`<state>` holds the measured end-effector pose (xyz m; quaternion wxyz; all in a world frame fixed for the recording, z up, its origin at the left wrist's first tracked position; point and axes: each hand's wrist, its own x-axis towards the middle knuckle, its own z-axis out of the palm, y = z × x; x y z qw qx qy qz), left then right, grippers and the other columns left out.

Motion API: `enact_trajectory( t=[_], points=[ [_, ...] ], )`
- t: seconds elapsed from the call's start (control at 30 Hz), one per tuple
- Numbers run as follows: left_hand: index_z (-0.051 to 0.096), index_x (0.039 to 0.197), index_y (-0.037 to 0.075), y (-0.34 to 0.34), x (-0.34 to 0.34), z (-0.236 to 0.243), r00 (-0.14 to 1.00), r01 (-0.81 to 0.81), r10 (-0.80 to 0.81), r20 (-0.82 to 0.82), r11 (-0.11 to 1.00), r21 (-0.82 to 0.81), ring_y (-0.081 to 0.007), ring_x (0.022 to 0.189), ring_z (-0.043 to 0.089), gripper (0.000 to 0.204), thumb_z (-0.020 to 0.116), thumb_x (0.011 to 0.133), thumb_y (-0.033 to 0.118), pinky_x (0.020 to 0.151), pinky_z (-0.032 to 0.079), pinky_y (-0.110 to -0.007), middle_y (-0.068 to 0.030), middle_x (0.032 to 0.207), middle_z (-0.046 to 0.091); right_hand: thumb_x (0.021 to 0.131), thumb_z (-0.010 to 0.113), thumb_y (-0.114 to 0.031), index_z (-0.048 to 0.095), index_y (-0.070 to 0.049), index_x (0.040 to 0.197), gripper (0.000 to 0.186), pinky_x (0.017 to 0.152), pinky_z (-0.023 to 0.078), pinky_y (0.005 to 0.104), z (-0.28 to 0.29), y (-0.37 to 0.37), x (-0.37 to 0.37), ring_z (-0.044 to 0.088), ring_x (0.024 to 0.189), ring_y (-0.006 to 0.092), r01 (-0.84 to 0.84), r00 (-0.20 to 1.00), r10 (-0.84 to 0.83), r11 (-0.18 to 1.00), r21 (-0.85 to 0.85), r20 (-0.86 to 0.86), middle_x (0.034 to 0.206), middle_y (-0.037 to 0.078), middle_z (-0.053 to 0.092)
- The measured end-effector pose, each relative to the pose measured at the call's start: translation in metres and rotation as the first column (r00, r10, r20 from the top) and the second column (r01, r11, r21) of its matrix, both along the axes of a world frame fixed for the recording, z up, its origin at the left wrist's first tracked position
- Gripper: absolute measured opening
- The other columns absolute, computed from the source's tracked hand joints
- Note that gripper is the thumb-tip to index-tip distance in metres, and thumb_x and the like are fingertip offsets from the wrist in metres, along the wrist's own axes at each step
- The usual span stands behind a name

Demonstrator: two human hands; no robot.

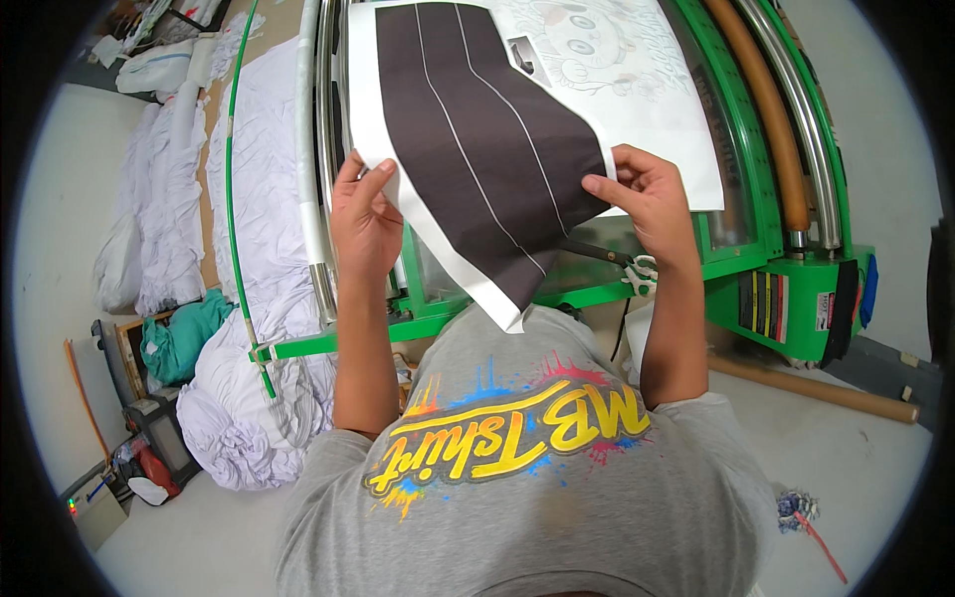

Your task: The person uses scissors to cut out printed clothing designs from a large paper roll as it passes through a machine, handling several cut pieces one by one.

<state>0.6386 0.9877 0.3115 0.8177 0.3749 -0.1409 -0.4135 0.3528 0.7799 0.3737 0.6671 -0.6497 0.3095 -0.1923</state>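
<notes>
A dark printed sheet [477,129] with two thin pale lines and a white margin hangs between my hands, its lower corner pointing toward my chest. My left hand [368,219] pinches its left white edge between thumb and fingers. On the other side, my right hand [647,199] grips the right edge, thumb on top of the dark print. Beneath and beyond it lies a larger white sheet [676,129] with a faint cartoon drawing, partly covered by the dark sheet. A scissors-like tool [642,274] with pale handles rests just below my right hand.
A green-framed roller machine [741,264] stands before me, with a brown roll [761,109] and metal rollers at its right. White fabric [264,199] is heaped along the left, near a green cloth bundle [184,336]. A cardboard tube [816,388] lies on the floor at right.
</notes>
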Motion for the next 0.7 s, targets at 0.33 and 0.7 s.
enact_trajectory(
  t=[0.33,0.7],
  points=[
    [0.061,0.111,0.002,-0.014,-0.030,-0.156,0.822,-0.051,0.265,-0.504,0.916,0.398,-0.0164,0.089,0.071,0.004,0.061,0.108,0.005,0.086,0.065,-0.032,-0.0071,0.104,0.068,0.088,0.093,-0.020,0.073,-0.001,0.119,0.041,0.070,0.049,0.0272,-0.170,-0.059,-0.025,0.065,0.080,0.0111,-0.166,0.841,0.343,0.900,0.404,-0.418,0.088,-0.001,0.071],
    [0.065,0.098,0.003,0.025,-0.059,-0.157,0.840,0.322,-0.537,-0.081,0.372,0.870,-0.0254,0.090,0.077,0.021,0.073,0.105,0.022,0.074,0.063,-0.039,-0.0132,0.101,0.075,0.084,0.091,-0.005,0.073,-0.001,0.124,0.043,0.086,0.059,0.0318,-0.237,-0.092,-0.075,0.073,0.092,0.0174,0.298,0.855,-0.294,0.953,-0.060,-0.428,0.099,0.010,0.078]
  ],
)
